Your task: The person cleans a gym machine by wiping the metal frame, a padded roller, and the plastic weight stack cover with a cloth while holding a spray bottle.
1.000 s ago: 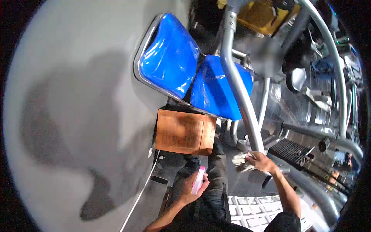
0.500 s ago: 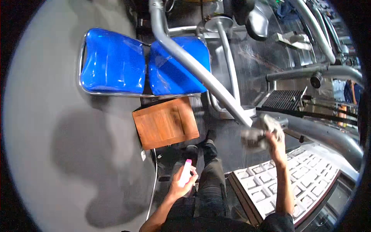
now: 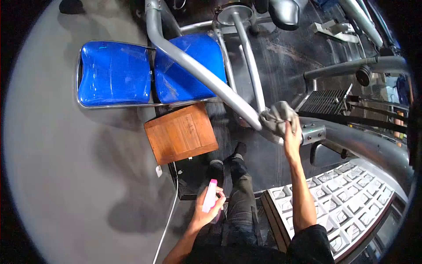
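Cloth (image 3: 277,115) fills our right grip (image 3: 292,134) against the silver tube (image 3: 206,83); our left grip (image 3: 203,214) clasps a pink-topped container (image 3: 210,196).

a plain grey wall (image 3: 52,167), blotched with soft shadows (image 3: 136,215), borders the left edge of the dark, scuffed floor (image 3: 263,167). near the wall are a blue padded chair (image 3: 115,72) and a squarish wooden furniture top (image 3: 180,133); a white cable (image 3: 169,219) trails near the same edge.
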{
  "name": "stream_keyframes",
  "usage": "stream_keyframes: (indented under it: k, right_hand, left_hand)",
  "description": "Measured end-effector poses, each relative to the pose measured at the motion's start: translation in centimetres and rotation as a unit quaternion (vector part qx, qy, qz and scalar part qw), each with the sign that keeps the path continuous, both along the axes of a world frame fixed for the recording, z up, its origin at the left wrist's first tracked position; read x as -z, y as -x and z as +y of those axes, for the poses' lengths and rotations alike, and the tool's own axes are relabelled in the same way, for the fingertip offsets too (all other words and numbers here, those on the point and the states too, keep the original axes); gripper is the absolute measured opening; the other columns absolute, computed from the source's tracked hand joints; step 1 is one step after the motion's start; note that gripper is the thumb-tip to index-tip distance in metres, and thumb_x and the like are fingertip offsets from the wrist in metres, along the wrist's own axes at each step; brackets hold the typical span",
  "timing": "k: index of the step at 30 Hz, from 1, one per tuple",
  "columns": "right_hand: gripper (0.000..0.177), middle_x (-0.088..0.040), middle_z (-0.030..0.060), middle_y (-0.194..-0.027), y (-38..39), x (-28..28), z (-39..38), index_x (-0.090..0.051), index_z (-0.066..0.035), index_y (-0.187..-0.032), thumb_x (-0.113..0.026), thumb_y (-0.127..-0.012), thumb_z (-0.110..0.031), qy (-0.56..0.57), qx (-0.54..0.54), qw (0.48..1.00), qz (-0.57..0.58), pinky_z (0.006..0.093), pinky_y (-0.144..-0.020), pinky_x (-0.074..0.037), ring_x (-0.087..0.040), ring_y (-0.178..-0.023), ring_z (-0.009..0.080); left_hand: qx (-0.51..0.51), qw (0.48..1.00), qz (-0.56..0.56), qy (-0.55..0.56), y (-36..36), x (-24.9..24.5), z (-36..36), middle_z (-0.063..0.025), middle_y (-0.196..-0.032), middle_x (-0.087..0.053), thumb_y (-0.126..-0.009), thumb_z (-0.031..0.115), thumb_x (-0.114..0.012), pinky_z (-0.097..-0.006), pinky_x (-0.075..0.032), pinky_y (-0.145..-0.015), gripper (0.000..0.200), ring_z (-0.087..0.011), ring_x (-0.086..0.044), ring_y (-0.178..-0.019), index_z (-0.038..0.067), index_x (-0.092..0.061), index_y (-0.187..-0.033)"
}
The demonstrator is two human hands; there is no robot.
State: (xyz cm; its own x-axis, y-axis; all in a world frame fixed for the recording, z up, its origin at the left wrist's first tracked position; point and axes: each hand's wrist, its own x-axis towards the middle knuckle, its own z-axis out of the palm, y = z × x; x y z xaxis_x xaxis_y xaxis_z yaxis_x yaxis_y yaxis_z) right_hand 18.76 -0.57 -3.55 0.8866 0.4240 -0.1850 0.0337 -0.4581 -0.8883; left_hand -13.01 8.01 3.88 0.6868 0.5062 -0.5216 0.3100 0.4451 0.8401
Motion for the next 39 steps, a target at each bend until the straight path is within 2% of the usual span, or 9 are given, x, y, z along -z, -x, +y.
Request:
stream_keyframes:
  k: [2,3,6,10,13,18,28,33,39]
  right_hand:
    - [0.042,-0.055,0.0197,-0.126,0.4,-0.6,0.0,-0.044,0.007,-0.130,-0.048,-0.095,-0.015,-0.044,0.060,0.997,0.035,0.0315,-0.100,-0.036,-0.052,-0.115,0.0236]
    - [0.037,-0.055,0.0196,-0.125,0.5,0.1,-0.1,-0.047,0.005,-0.127,-0.048,-0.092,-0.007,0.039,0.030,0.998,-0.024,0.0320,-0.099,-0.037,-0.052,-0.115,0.0244]
    - [0.042,-0.057,0.0196,-0.106,0.8,1.9,1.3,-0.053,0.000,-0.113,-0.049,-0.074,0.014,0.100,-0.188,0.968,-0.130,0.0400,-0.092,-0.042,-0.055,-0.104,0.0344]
    - [0.051,-0.052,0.0193,-0.119,2.0,1.8,2.4,-0.048,-0.003,-0.124,-0.060,-0.075,0.003,0.165,-0.236,0.932,-0.218,0.0462,-0.093,-0.039,-0.049,-0.111,0.0355]
    - [0.071,-0.043,0.0235,-0.132,2.3,0.9,2.5,-0.040,-0.006,-0.136,-0.074,-0.075,-0.021,0.165,-0.269,0.916,-0.247,0.0452,-0.099,-0.037,-0.044,-0.117,0.0401]
    - [0.056,-0.045,0.0225,-0.131,0.2,3.1,3.1,-0.047,-0.009,-0.131,-0.067,-0.078,-0.008,0.120,-0.301,0.929,-0.177,0.0441,-0.099,-0.039,-0.047,-0.118,0.0384]
    - [0.041,-0.050,0.0244,-0.125,-0.1,4.3,30.3,-0.049,-0.006,-0.126,-0.060,-0.088,-0.020,-0.025,-0.319,0.886,-0.336,0.0442,-0.095,-0.043,-0.051,-0.112,0.0417]
    - [0.045,-0.046,0.0222,-0.132,0.8,3.2,24.9,-0.049,-0.012,-0.128,-0.061,-0.085,-0.012,0.031,-0.346,0.869,-0.352,0.0435,-0.095,-0.045,-0.051,-0.114,0.0396]
    - [0.057,-0.042,0.0175,-0.138,1.9,1.5,12.9,-0.051,-0.016,-0.129,-0.065,-0.076,0.001,0.164,-0.449,0.817,-0.322,0.0446,-0.095,-0.043,-0.048,-0.118,0.0396]
  left_hand:
    - [-0.020,1.000,0.003,0.023,-0.3,0.3,-0.5,-0.0046,-0.085,-0.058,-0.086,-0.003,-0.060,-0.0221,-0.048,-0.055,0.023,-0.0081,-0.058,-0.062,0.001,-0.052,-0.107]
    - [-0.038,0.998,0.000,0.051,-1.0,0.3,-0.6,-0.0048,-0.085,-0.058,-0.085,-0.004,-0.060,-0.0224,-0.048,-0.055,0.024,-0.0084,-0.058,-0.062,0.001,-0.052,-0.107]
    - [-0.050,0.997,-0.015,0.061,-3.4,0.0,-0.9,-0.0050,-0.086,-0.058,-0.086,-0.004,-0.060,-0.0228,-0.048,-0.055,0.024,-0.0091,-0.058,-0.063,0.001,-0.052,-0.108]
    - [-0.052,0.999,-0.011,0.001,-5.3,1.0,-2.0,-0.0050,-0.083,-0.060,-0.086,-0.002,-0.061,-0.0230,-0.048,-0.054,0.026,-0.0091,-0.059,-0.061,0.000,-0.052,-0.109]
    - [-0.075,0.997,-0.015,-0.016,-5.8,1.6,-3.0,-0.0042,-0.081,-0.060,-0.086,0.000,-0.062,-0.0230,-0.048,-0.053,0.027,-0.0094,-0.059,-0.058,0.001,-0.052,-0.111]
    - [-0.098,0.993,0.045,0.046,-5.8,2.0,-3.6,-0.0040,-0.081,-0.059,-0.086,0.002,-0.062,-0.0242,-0.047,-0.053,0.027,-0.0094,-0.058,-0.059,0.004,-0.051,-0.110]
    - [-0.183,0.981,0.019,0.060,-6.6,2.2,-3.2,-0.0033,-0.081,-0.058,-0.085,0.003,-0.063,-0.0233,-0.047,-0.054,0.027,-0.0082,-0.056,-0.059,0.003,-0.050,-0.109]
    - [-0.235,0.966,-0.002,0.110,-6.7,1.9,-1.9,-0.0027,-0.082,-0.059,-0.085,0.006,-0.065,-0.0230,-0.047,-0.054,0.026,-0.0079,-0.058,-0.059,0.003,-0.052,-0.108]
    - [-0.223,0.975,0.013,-0.013,-5.7,2.0,2.0,-0.0021,-0.084,-0.060,-0.084,0.009,-0.067,-0.0241,-0.047,-0.055,0.027,-0.0083,-0.058,-0.060,0.005,-0.054,-0.108]
